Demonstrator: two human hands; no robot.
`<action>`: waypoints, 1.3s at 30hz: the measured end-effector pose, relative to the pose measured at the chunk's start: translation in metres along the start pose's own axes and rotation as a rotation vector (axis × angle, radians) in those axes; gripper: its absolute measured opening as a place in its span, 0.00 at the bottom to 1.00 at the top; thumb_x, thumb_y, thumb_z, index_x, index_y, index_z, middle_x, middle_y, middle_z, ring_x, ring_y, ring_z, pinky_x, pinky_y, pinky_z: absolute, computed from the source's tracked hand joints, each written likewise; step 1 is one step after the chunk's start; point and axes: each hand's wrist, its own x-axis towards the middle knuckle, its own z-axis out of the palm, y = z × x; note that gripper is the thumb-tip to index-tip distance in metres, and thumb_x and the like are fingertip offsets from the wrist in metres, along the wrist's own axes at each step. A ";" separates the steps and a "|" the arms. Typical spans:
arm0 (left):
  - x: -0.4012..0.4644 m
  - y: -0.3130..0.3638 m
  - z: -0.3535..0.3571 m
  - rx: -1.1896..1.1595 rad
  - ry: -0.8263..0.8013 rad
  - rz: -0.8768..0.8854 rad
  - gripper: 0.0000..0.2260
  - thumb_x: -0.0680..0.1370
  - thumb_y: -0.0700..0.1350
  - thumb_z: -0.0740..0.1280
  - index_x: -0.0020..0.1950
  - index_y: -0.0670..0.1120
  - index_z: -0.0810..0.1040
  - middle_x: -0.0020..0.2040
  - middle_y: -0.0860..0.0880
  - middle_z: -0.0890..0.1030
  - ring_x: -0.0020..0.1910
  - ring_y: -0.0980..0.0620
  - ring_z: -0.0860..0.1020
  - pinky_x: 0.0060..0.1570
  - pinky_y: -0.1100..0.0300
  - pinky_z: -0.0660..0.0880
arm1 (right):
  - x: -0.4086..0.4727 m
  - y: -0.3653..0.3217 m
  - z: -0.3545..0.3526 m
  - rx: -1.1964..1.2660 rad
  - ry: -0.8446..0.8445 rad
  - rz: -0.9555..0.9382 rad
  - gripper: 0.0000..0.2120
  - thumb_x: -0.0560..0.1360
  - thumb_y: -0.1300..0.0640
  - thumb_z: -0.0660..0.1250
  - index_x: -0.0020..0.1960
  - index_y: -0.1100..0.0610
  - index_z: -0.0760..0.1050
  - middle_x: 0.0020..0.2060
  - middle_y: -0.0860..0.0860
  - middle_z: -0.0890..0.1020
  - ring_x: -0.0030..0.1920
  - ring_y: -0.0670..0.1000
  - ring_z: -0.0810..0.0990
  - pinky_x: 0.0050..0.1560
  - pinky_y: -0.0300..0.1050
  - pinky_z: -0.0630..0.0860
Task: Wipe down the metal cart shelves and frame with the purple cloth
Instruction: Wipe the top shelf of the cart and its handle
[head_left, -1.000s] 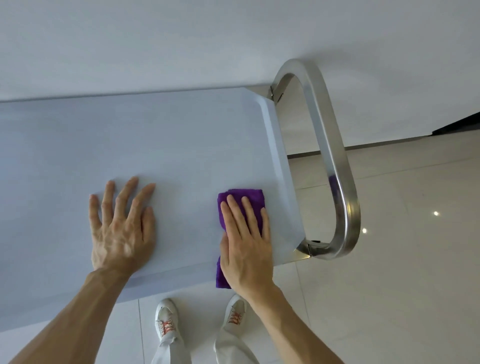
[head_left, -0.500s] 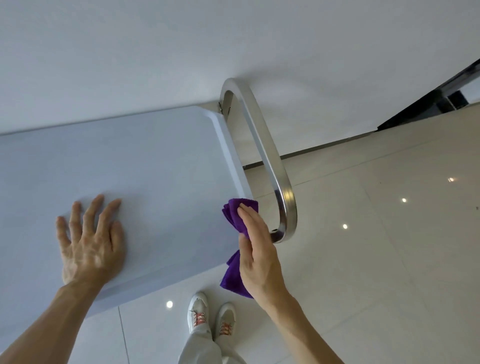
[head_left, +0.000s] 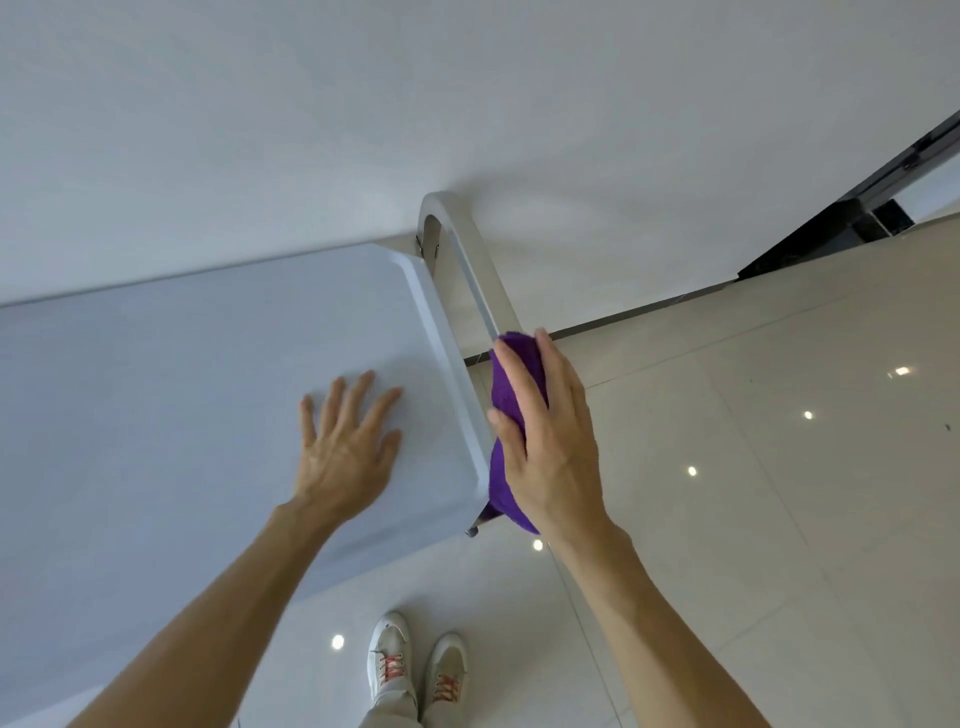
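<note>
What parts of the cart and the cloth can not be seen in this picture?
- Handle: head view, its near half is covered by the purple cloth and right hand.
- Lower shelves: hidden under the top shelf.
- Top shelf: its left end is cut off by the picture edge.

The cart's top shelf (head_left: 182, 389) lies bare except for the left hand (head_left: 345, 447) pressed flat near its right rim. The handle bar (head_left: 467, 260) loops off that end, its near part covered by the right hand (head_left: 550, 447) and purple cloth (head_left: 514, 384). The wall (head_left: 363, 104) closes the far side; the floor (head_left: 753, 493) to the right is open.
</note>
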 end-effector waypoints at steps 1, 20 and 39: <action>0.001 0.007 0.011 0.060 -0.013 0.005 0.23 0.82 0.53 0.57 0.77 0.53 0.63 0.79 0.45 0.60 0.78 0.36 0.53 0.73 0.31 0.45 | 0.009 -0.002 0.002 -0.054 0.020 -0.002 0.26 0.80 0.57 0.64 0.77 0.52 0.62 0.77 0.55 0.61 0.76 0.55 0.61 0.68 0.54 0.70; 0.003 0.011 0.039 0.166 0.029 -0.005 0.25 0.82 0.56 0.49 0.79 0.57 0.56 0.80 0.48 0.59 0.79 0.37 0.51 0.74 0.33 0.46 | -0.084 0.024 0.075 0.411 0.298 0.427 0.42 0.73 0.67 0.70 0.75 0.45 0.49 0.64 0.49 0.72 0.61 0.42 0.76 0.63 0.32 0.71; 0.002 0.009 0.032 0.148 -0.020 -0.009 0.25 0.82 0.57 0.48 0.79 0.56 0.56 0.80 0.48 0.58 0.79 0.37 0.50 0.74 0.32 0.47 | 0.183 -0.020 0.035 -0.225 -0.252 0.065 0.32 0.80 0.49 0.59 0.80 0.50 0.48 0.64 0.60 0.67 0.48 0.66 0.77 0.45 0.56 0.73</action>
